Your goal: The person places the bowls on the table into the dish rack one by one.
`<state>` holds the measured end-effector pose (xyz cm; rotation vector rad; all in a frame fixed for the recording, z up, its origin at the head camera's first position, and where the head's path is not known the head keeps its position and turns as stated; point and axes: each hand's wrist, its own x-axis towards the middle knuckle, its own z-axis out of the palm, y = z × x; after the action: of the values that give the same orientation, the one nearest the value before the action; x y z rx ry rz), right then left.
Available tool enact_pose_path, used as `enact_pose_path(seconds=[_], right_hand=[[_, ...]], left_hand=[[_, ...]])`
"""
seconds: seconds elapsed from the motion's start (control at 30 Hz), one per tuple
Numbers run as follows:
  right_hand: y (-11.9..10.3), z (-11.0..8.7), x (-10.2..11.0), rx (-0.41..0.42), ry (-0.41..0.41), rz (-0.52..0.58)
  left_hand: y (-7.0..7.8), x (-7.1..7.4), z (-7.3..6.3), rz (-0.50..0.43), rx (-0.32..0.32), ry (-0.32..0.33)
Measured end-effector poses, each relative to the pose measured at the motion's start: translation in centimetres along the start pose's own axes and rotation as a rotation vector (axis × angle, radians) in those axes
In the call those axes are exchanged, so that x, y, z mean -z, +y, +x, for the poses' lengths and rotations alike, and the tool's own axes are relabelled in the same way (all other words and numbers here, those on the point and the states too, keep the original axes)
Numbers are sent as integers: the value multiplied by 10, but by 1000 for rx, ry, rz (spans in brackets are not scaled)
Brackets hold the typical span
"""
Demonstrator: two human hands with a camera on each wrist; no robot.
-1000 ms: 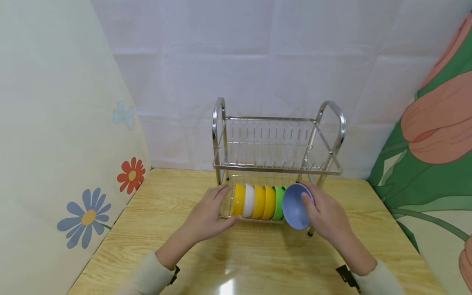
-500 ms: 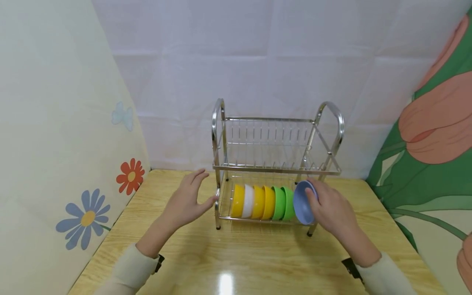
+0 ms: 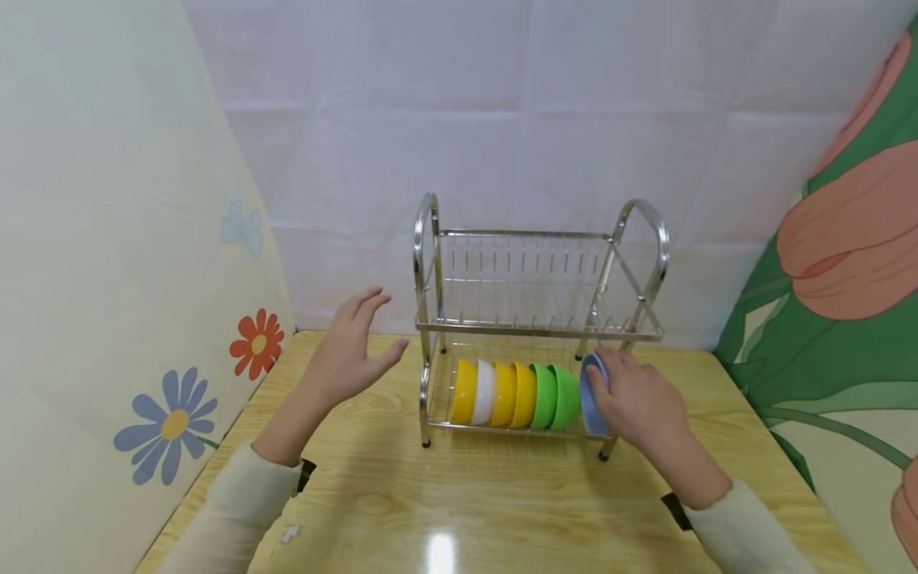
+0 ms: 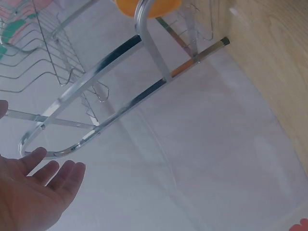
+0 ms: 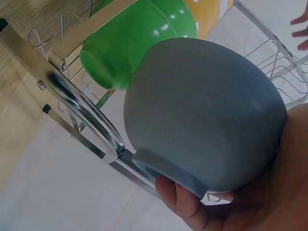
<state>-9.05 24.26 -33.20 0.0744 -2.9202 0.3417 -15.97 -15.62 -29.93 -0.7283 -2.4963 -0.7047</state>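
A blue bowl [image 3: 592, 402], tipped on its side, is gripped by my right hand [image 3: 645, 402] at the right end of the rack's lower shelf. In the right wrist view the thumb or fingers curl by the foot of the blue bowl [image 5: 207, 115], which looks greyish there. Left of it on that shelf, bowls stand on edge in a row: a yellow bowl [image 3: 464, 392], a white bowl [image 3: 484, 392], two more yellow ones and two green ones, the last a green bowl [image 3: 566, 397]. My left hand [image 3: 347, 351] hovers left of the rack, fingers spread, touching nothing.
The two-tier metal dish rack [image 3: 538, 329] stands on the wooden table [image 3: 502, 510], its wire upper shelf above the bowls. A white cloth [image 3: 502, 119] hangs behind. Flower-printed panels [image 3: 846, 383] flank the table.
My right hand has moved slightly right and turned the blue bowl more edge-on, next to the green bowls. My left hand has drawn away from the bowls, leftward and up.
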Motion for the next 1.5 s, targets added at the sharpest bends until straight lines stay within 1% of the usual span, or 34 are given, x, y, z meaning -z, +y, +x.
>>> enact_pose_path(seconds=[0.13,0.27,0.37,0.43,0.47,0.6,0.67,0.7,0.73,0.77,0.83,0.87,0.97,1.07,1.1,1.13,1.2,1.3,1.33,1.37,1.4,1.43,1.5], right_hand=[[-3,1,-2,-13,-24,-28],[-6,2,-4,-20,-42,-59],[-8,3,-5,-24,-55,-81],[-9,4,-5,-9,-55,-103],[-10,5,-6,17,-52,-130],[-11,5,-7,230,-69,-424],[-12,5,-8,314,-65,-548],[-13,5,-9,347,-67,-597],[-14,6,-9,349,-70,-609],[-15,6,-10,344,-74,-613],[-17,8,-11,314,-77,-584],[-18,8,-11,319,-81,-600],[-22,9,-13,289,-93,-599],[-28,11,-15,161,-95,-459],[-31,13,-15,141,-97,-439],[-33,14,-16,103,-89,-390],[-37,16,-16,81,-110,-376],[-40,19,-16,175,-189,-548],[-41,21,-16,174,-211,-565],[-42,22,-16,201,-242,-611],[-43,24,-17,172,-247,-591],[-43,25,-18,170,-258,-604],[-45,29,-22,87,-238,-533]], left_hand=[[2,5,13,-28,-15,39],[6,9,27,-46,-50,80],[10,11,37,-53,-67,93],[13,12,44,-55,-71,97],[15,12,47,-53,-72,97],[22,14,62,-40,-82,91],[25,14,70,-31,-89,86],[26,14,74,-28,-92,84],[27,14,78,-21,-93,82],[28,14,81,-17,-95,80],[29,13,88,-3,-95,74],[29,13,91,5,-97,70],[30,11,99,26,-98,51],[31,10,107,37,-92,32],[31,10,110,38,-87,26],[32,10,112,37,-83,22],[34,11,118,40,-76,8],[36,11,127,54,-66,-16],[37,11,130,61,-59,-27],[37,11,132,69,-48,-39],[37,11,135,75,-37,-48],[37,11,138,82,-24,-57],[37,11,143,92,0,-68]])
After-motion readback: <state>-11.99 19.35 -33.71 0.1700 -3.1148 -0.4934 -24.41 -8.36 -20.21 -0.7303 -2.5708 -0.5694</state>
